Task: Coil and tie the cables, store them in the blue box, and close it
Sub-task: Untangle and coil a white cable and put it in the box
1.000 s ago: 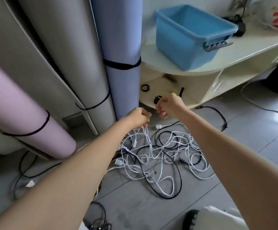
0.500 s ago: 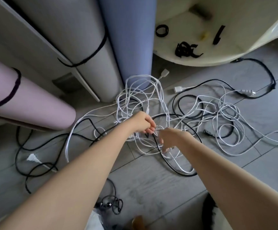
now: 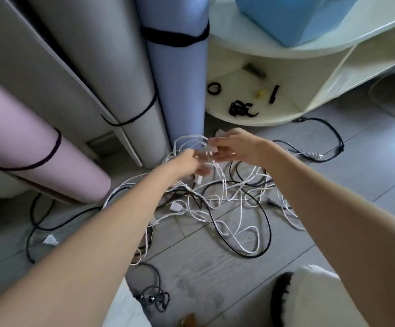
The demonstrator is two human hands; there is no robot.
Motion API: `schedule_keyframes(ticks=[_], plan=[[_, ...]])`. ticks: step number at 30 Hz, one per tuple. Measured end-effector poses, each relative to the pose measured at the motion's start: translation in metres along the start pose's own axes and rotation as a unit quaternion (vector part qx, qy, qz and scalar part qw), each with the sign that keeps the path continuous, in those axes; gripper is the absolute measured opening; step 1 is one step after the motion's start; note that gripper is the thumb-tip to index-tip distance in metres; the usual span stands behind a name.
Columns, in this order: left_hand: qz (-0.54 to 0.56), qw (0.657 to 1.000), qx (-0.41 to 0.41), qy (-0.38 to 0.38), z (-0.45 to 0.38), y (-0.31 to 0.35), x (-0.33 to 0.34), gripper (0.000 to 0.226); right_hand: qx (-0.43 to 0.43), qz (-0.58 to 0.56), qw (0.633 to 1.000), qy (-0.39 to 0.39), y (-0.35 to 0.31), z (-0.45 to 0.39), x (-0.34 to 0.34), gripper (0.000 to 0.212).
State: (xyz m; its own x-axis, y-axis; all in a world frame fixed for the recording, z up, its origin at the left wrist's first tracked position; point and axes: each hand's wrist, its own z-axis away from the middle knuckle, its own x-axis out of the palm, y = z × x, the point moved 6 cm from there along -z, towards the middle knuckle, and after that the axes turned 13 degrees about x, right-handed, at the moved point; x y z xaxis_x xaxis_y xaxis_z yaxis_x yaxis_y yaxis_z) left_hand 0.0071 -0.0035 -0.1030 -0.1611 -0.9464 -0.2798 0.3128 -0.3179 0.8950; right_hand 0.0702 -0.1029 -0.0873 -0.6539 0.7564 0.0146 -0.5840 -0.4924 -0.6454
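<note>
A tangle of white cables (image 3: pixel 227 199) and black cables (image 3: pixel 260 232) lies on the grey floor in front of me. My left hand (image 3: pixel 187 161) grips a bunch of white cable loops lifted above the pile. My right hand (image 3: pixel 231 147) pinches a white cable beside the left hand, fingers curled round it. The blue box (image 3: pixel 293 17) stands open on the cream shelf top (image 3: pixel 250 41) at the upper right, only partly in view. Black ties (image 3: pixel 241 108) lie on the lower shelf.
Rolled mats lean at the left and centre: pink (image 3: pixel 33 152), grey (image 3: pixel 92 74) and blue (image 3: pixel 175 79), each bound with black straps. A black cable (image 3: pixel 328 131) runs along the floor by the shelf. A small black cable bundle (image 3: pixel 156 298) lies near my knees.
Both hands rose from the pile and moved away from me, lifting white cable loops with them. The view tilted up, bringing the blue box's bottom back into sight.
</note>
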Motion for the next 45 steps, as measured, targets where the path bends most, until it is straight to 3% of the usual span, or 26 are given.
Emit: schedule_keyframes(ticks=[1,4,9,15,16,17,19,20,22,23,25,27,30,32,35,38,42,45], plan=[[0.006,0.999,0.018,0.03,0.006,0.019,-0.009,0.016,-0.024,-0.046,0.999,0.014,-0.017,0.019,-0.003,0.009],[0.007,0.991,0.09,0.098,0.03,0.079,-0.035,0.036,-0.1,-0.17,0.979,0.056,-0.057,0.079,-0.005,0.012],[-0.041,0.977,0.182,0.101,0.068,0.156,-0.052,0.048,-0.204,-0.291,0.932,0.075,-0.101,0.177,-0.001,0.022],[-0.196,0.945,0.242,0.102,0.127,0.193,-0.052,0.046,-0.336,-0.524,0.783,0.001,-0.122,0.264,-0.021,0.021],[-0.22,0.936,0.243,0.124,0.132,0.193,-0.056,0.045,-0.34,-0.503,0.794,0.024,-0.118,0.272,-0.022,0.02],[-0.237,0.926,0.245,0.164,0.139,0.194,-0.063,0.045,-0.323,-0.446,0.831,0.077,-0.112,0.275,-0.021,0.018],[-0.233,0.907,0.242,0.253,0.15,0.193,-0.078,0.045,-0.223,-0.216,0.922,0.233,-0.092,0.264,-0.021,0.021],[-0.238,0.899,0.24,0.279,0.154,0.192,-0.083,0.045,-0.148,-0.061,0.94,0.302,-0.082,0.252,-0.023,0.027],[-0.279,0.893,0.237,0.261,0.158,0.19,-0.082,0.044,-0.054,0.222,0.897,0.378,-0.069,0.24,-0.015,0.033],[-0.306,0.894,0.237,0.226,0.157,0.19,-0.078,0.043,-0.072,0.314,0.862,0.392,-0.07,0.235,-0.007,0.037],[-0.367,0.887,0.232,0.155,0.152,0.189,-0.063,0.04,-0.178,0.374,0.834,0.365,-0.08,0.234,0.019,0.052],[-0.403,0.879,0.227,0.11,0.148,0.189,-0.052,0.044,-0.268,0.414,0.811,0.313,-0.087,0.239,0.051,0.048],[-0.4,0.878,0.243,0.095,0.144,0.195,-0.047,0.042,-0.287,0.5,0.741,0.344,-0.094,0.242,0.07,0.026],[-0.395,0.878,0.255,0.087,0.141,0.196,-0.047,0.036,-0.275,0.505,0.746,0.335,-0.095,0.24,0.069,0.023],[-0.367,0.887,0.268,0.078,0.134,0.193,-0.042,0.043,-0.236,0.454,0.809,0.289,-0.091,0.232,0.06,0.019],[-0.245,0.909,0.313,0.124,0.131,0.204,-0.043,0.044,-0.282,0.273,0.863,0.32,-0.101,0.247,0.041,0.014],[-0.233,0.911,0.313,0.136,0.131,0.202,-0.042,0.046,-0.371,-0.066,0.848,0.374,-0.11,0.294,-0.008,0.013],[-0.27,0.917,0.274,0.107,0.129,0.18,-0.047,0.044,-0.39,-0.263,0.796,0.381,-0.098,0.313,-0.043,0.01]])
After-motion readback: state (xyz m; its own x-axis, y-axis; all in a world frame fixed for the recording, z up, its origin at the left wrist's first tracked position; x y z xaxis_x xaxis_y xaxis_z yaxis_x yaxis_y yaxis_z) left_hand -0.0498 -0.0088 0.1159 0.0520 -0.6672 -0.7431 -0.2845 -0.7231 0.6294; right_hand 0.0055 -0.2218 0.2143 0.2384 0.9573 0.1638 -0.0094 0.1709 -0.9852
